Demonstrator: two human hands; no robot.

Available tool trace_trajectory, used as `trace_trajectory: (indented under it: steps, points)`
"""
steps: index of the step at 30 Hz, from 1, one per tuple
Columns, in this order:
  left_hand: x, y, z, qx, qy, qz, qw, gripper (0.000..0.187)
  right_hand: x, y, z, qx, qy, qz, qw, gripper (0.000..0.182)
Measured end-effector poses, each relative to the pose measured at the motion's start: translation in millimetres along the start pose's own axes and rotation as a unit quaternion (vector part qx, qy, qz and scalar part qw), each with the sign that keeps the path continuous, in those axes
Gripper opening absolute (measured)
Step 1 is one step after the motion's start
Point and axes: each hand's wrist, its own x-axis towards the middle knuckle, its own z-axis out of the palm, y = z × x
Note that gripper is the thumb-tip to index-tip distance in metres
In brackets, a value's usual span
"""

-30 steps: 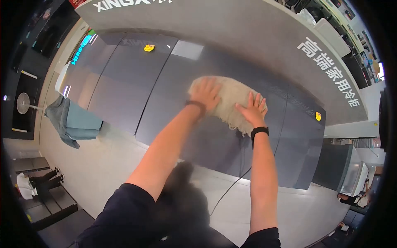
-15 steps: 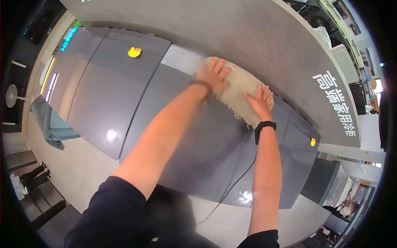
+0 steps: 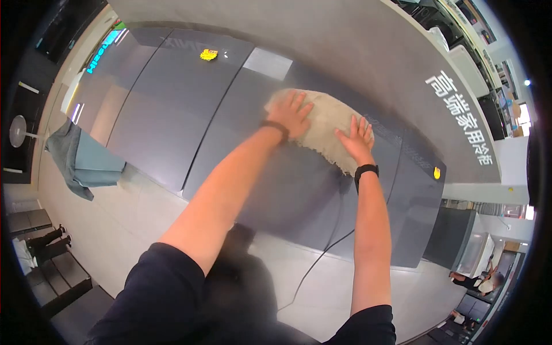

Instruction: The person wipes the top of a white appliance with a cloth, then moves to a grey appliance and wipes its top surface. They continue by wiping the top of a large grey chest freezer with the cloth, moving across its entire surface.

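Note:
A beige cloth with a frayed lower edge (image 3: 328,123) lies flat against a glossy dark-grey appliance surface (image 3: 276,190). My left hand (image 3: 288,115) presses on the cloth's left end, palm down and fingers spread, slightly blurred. Toward the cloth's right end, my right hand (image 3: 357,141) rests with its fingers apart. Both hands are open and flat rather than gripping. A pale rectangular label (image 3: 268,64) sits on the surface, up and left of the cloth.
Yellow tags (image 3: 209,54) mark the grey panels. A grey-blue cloth (image 3: 95,161) hangs at the left end. A dark cable (image 3: 313,265) runs down near my right forearm. Behind rises a grey wall with white lettering (image 3: 460,118). People (image 3: 480,283) are in the background.
Both hands still press on the cloth. The cloth's left end has shifted down and away from the pale label, which now shows fully. The whole view has shifted slightly.

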Motion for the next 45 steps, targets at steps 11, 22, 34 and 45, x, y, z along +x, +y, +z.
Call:
trace_trajectory:
  steps: [11,22,34,45]
  points:
    - [-193.6,-71.7,-12.0,0.096,-0.073,0.047,0.992,0.062,-191.3,-77.8,88.5,-0.007,-0.015,-0.031,0.999,0.094]
    - [-290.0,-76.7,28.0,0.09,0.001,-0.041,0.995,0.062,-258.6,-122.1,108.5,-0.022,-0.049,-0.048,0.997,0.094]
    - [-193.4,-105.4,8.4,0.105,0.05,-0.028,0.993,0.064,-160.2,-137.9,84.2,-0.04,-0.018,-0.04,0.998,0.101]
    - [-43.4,-133.3,-26.1,0.078,0.011,-0.076,0.994,0.066,-38.9,-159.4,53.0,-0.023,-0.022,-0.021,0.999,0.102]
